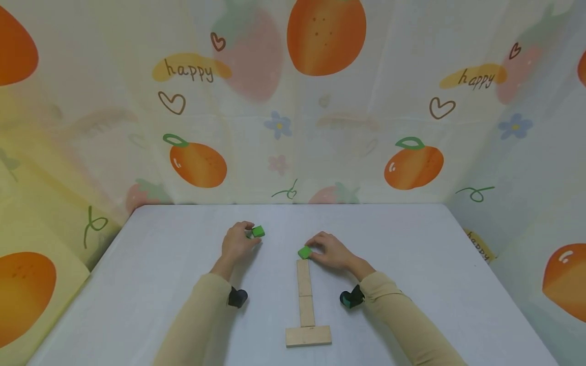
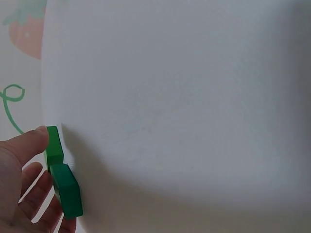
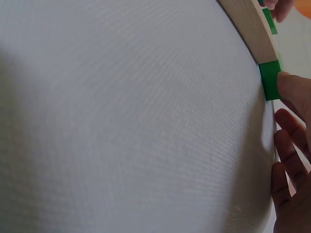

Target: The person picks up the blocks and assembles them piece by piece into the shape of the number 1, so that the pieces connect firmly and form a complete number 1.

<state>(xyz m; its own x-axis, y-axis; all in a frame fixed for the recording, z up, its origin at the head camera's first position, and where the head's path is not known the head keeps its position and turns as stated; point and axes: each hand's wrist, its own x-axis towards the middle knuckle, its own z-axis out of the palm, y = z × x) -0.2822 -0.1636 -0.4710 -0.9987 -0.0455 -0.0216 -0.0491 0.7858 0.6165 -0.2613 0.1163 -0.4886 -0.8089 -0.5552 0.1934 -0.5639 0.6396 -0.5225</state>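
My left hand (image 1: 237, 244) holds two small green blocks above the table's far part; a green block (image 1: 258, 231) shows at its fingertips. In the left wrist view, a lighter green block (image 2: 54, 145) sits by the thumb, and a darker green block (image 2: 67, 191) lies against the other fingers. Thumb and finger of my right hand (image 1: 333, 252) pinch a third green block (image 1: 304, 252) at the far end of a wooden strip (image 1: 304, 277). In the right wrist view, this green block (image 3: 270, 80) touches the wooden block's end (image 3: 255, 31).
A second wooden strip (image 1: 306, 311) continues the line toward me, ending at a wooden crosspiece (image 1: 308, 337) near the front. All lie flat on the white table (image 1: 151, 284). A fruit-printed curtain (image 1: 302, 112) hangs behind and at both sides.
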